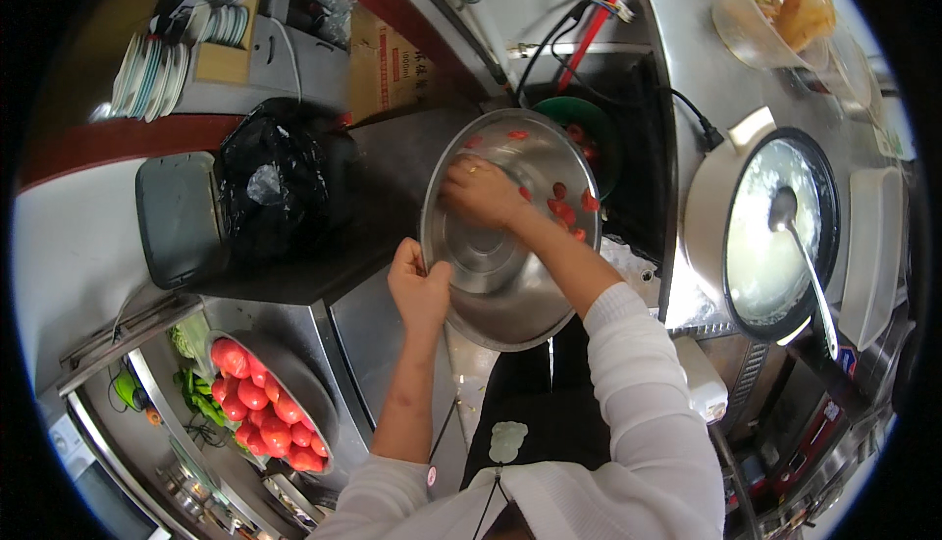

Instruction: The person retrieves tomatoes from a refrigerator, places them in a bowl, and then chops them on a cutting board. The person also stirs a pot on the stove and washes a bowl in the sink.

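Note:
A wide stainless steel bowl (478, 282) is tilted before me, its inside facing up towards me. My left hand (419, 286) grips its left rim, with the thumb over the edge. Inside the bowl, my right hand (482, 190) lies against the upper left wall; its fingertips are hard to make out. Small red pieces, apparently tomato (561, 210), cling to the right and far sides of the bowl. Just beyond the bowl's far right rim stands a green bucket (563, 109) with red scraps in it, partly hidden by the bowl.
Whole tomatoes (276, 433) fill another metal bowl (316, 400) at lower left. Near it hangs or stands a black plastic bag (283, 143). On the steel counter (681, 40) at right is a pot (706, 209) of whitish liquid with a ladle (809, 268). Cables (574, 25) run behind the bucket.

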### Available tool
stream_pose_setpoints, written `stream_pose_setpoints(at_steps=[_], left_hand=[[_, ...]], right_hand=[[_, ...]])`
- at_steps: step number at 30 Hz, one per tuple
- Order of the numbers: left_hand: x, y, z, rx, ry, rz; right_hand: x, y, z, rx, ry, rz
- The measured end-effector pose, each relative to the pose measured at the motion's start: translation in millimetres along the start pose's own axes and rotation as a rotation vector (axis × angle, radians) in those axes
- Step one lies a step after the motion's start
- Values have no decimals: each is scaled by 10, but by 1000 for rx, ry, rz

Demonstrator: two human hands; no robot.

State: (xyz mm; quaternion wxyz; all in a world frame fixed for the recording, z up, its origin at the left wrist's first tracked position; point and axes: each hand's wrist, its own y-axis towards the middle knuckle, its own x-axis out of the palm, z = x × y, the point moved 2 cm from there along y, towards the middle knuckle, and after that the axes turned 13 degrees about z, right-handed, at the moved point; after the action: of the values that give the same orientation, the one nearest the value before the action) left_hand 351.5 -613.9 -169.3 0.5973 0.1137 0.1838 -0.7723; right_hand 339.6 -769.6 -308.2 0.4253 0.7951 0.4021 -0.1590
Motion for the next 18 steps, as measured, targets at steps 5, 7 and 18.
stream_pose_setpoints(at_steps=[5,7,18], left_hand=[[-350,56,-4,19,-45,50],[-414,102,-83,27,-34,70],[-628,161,-36,25,1,86]], right_hand=[[-113,-485,498,24,-304,-142],[-133,-628,416,24,-311,-224],[-88,313,235,-340,-297,-156]])
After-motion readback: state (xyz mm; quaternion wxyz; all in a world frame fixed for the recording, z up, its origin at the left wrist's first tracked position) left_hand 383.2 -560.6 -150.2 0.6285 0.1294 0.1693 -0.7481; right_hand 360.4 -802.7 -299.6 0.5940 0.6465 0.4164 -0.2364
